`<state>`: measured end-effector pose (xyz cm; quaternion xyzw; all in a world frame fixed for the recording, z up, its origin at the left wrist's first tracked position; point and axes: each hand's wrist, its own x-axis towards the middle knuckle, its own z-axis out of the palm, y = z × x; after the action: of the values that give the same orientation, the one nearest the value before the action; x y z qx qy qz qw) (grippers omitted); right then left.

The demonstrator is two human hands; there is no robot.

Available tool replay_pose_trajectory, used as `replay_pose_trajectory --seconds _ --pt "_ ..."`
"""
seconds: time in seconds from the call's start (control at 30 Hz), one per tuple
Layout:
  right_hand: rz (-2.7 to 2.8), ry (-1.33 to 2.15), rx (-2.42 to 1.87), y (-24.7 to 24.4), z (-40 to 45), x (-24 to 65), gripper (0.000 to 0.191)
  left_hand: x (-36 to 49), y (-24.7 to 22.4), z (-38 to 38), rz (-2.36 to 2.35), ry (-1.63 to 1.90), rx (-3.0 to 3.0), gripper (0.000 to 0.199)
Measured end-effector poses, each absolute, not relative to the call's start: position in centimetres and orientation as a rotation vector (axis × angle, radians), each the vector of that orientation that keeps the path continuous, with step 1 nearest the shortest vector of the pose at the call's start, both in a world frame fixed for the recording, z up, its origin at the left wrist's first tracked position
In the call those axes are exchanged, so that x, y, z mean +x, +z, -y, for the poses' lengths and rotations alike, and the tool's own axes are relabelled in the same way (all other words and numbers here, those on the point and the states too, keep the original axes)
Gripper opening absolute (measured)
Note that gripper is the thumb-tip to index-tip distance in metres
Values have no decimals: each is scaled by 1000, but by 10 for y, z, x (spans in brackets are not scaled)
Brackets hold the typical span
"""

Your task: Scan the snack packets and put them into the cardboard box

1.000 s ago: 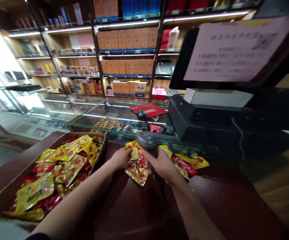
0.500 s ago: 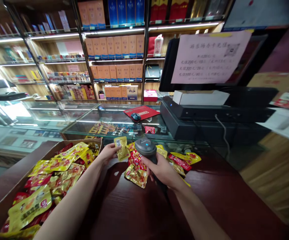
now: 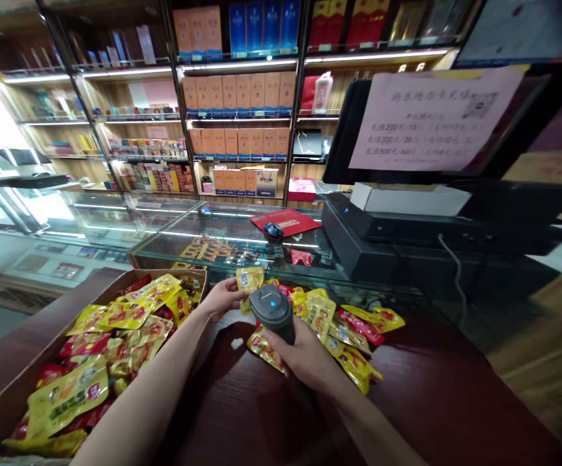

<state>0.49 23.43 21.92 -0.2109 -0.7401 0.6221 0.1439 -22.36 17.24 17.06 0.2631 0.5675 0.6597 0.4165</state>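
Note:
My left hand [image 3: 223, 299] pinches the edge of a small gold snack packet [image 3: 250, 279], its printed code patch facing up. My right hand [image 3: 305, 353] is wrapped round the handle of a dark grey handheld scanner [image 3: 271, 307] with a blue light on top. The scanner's head is close to the packet and covers its lower right part. Below and to the right of the scanner lie several yellow, gold and red packets [image 3: 353, 366] on the dark red table. Left of my left hand, an open cardboard box [image 3: 6, 382] is filled with similar packets [image 3: 67, 395].
A glass display counter [image 3: 164, 243] runs behind the table, with a red mat [image 3: 291, 222] and a mouse [image 3: 273, 230] on it. At the right stands a black monitor with a paper sign [image 3: 431, 123]. Shelves of boxed goods [image 3: 237, 94] line the wall.
The scanner in my right hand has moved left and down, closer to the packet in my left hand. More loose packets show at the right. The view has shifted slightly left.

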Motion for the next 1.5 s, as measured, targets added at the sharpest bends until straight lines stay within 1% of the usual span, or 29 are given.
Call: replay_pose_trajectory --seconds 0.13,0.33,0.67,0.9,1.07,1.23,1.37,1.5 --pt "2128 1781 -613 212 -235 4 26 -218 169 -177 -1479 1704 728 60" --pt "2169 1746 -609 203 -235 1 27 -217 165 -180 -1498 1744 794 55" --pt "2176 1768 -622 205 -232 0 27 -216 166 -179 -1514 1726 849 54" --pt "2168 1762 -611 205 -233 0 29 -215 169 -178 -1551 1669 953 45" --pt "2158 1782 -627 208 -233 1 27 -215 168 -178 -1514 1699 917 51" --pt "2154 1818 -676 211 -232 1 29 -220 159 -179 -1505 1715 869 50" --pt "2148 1801 -706 212 -230 2 32 -222 162 -180 -1587 1848 842 47" --pt "2136 1775 -638 213 -229 2 34 -233 185 -170 -1736 2099 810 41"
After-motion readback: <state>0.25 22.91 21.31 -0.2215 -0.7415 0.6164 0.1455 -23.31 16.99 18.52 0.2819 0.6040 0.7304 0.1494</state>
